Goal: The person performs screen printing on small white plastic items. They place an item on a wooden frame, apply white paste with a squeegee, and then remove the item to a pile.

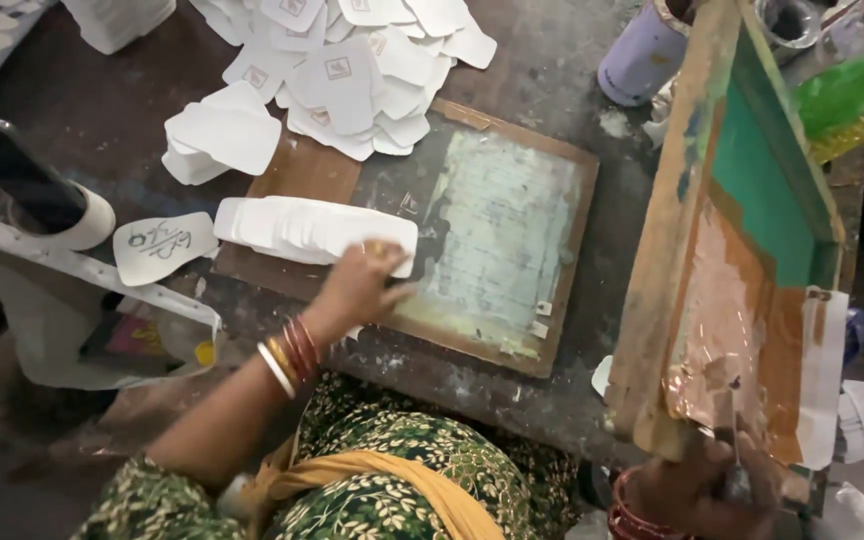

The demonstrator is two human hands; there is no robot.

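The left hand [360, 287] is laid on the near end of a fanned row of white cards [302, 229], fingers pressed together and curled down onto the top card, so one is kind of pinned under the fingertips. That row is spread across the left part of a wooden printing board [562, 262], whose pale greenish middle panel is left bare just beside the hand. Up behind it a big loose heap of white shaped cards [352, 70] with small printed squares is piled, and a smaller blank stack [220, 135] is set at the left. A single rounded card with dark scribbled marks [160, 246] is lying apart at the left edge. The right hand [697, 490] is closed around the lower edge of a tilted wooden screen frame [722, 250], green and coppery inside; the fingers are wrapped tight. A lilac can [642, 55] is stood at the top right.
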